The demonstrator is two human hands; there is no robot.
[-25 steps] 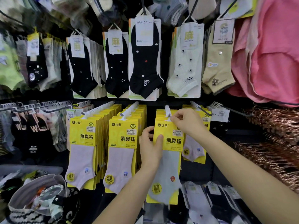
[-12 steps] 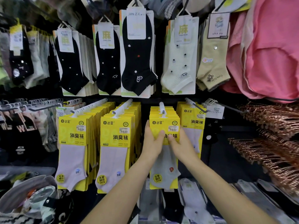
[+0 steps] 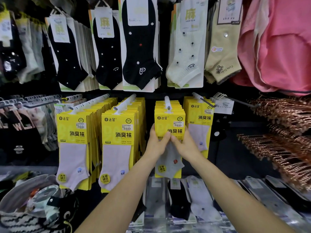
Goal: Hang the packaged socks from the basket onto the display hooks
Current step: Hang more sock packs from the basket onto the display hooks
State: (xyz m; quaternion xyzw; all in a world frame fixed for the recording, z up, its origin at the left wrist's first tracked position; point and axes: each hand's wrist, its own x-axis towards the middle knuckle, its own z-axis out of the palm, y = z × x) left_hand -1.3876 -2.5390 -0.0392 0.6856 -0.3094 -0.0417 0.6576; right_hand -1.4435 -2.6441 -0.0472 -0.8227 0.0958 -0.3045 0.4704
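Observation:
A yellow sock pack (image 3: 170, 121) with a grey sock hangs at the front of a stack on the third white display hook (image 3: 167, 103). My left hand (image 3: 156, 144) grips the pack's left edge, thumb on the front and fingers behind. From the other side my right hand (image 3: 184, 144) grips the right edge the same way, its thumb close beside the left thumb. How many packs of the stack the fingers take in is hidden.
More yellow packs hang on the hooks to the left (image 3: 117, 132) and to the right (image 3: 200, 118). Black and pale socks (image 3: 139, 47) hang above. Copper hangers (image 3: 282, 142) jut out at right, flat sock packs (image 3: 198, 204) lie below, and a heap of fabric goods (image 3: 30, 204) sits at lower left.
My right hand came down from the hook's tip to the pack's right edge. The left hand shifted slightly up the left edge. The pack now hangs square against the stack.

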